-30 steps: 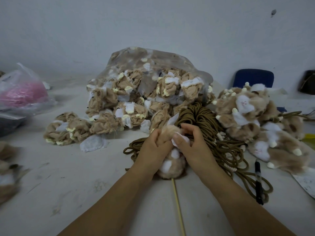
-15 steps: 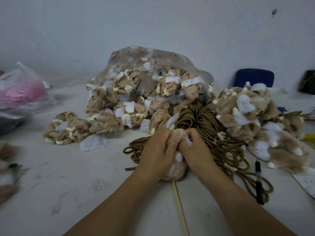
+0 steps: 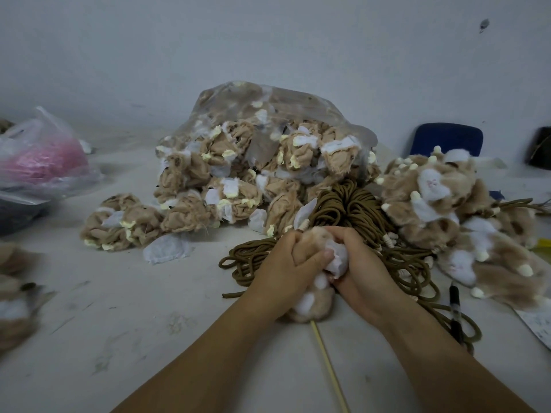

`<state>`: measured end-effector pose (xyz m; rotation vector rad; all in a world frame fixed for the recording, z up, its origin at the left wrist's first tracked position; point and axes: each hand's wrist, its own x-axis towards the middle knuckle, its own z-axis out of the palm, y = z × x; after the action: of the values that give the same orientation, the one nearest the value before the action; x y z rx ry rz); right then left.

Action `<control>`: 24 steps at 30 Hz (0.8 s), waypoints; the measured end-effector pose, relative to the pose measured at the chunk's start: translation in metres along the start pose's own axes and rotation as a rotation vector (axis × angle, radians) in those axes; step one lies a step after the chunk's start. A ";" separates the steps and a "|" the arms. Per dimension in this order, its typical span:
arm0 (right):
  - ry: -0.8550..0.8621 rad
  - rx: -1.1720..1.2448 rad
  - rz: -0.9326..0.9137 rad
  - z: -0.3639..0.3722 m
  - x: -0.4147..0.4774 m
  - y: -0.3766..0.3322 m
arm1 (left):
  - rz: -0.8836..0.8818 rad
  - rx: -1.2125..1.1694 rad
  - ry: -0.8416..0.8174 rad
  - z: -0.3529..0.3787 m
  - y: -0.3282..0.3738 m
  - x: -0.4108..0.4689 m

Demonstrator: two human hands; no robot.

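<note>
From the head view, the left hand (image 3: 281, 268) and right hand (image 3: 362, 268) press together, both clamped around a tan-and-white plush toy (image 3: 313, 302) resting on the tabletop (image 3: 134, 338). A thin wooden stick (image 3: 328, 368) runs from beneath the toy toward the viewer. Coiled brown cord (image 3: 348, 207) lies just beyond the hands.

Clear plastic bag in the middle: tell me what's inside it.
The clear plastic bag holds crumpled tan plush skins with white and cream patches, spilling out its front. Whatever lies deeper behind them is covered.
</note>
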<state>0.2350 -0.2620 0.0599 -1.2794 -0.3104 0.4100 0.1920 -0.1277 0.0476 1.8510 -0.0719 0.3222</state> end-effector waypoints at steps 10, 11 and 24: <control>-0.152 0.083 0.033 -0.003 0.002 0.001 | -0.009 -0.015 0.252 -0.007 -0.003 0.004; -0.180 0.072 0.037 -0.005 0.001 -0.001 | 0.000 -0.020 0.259 -0.007 -0.002 0.004; 0.020 -0.294 -0.006 0.001 -0.002 0.002 | 0.266 0.104 0.171 -0.005 0.002 -0.002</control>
<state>0.2326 -0.2615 0.0584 -1.5679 -0.3674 0.3545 0.1887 -0.1237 0.0506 1.9107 -0.1868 0.6792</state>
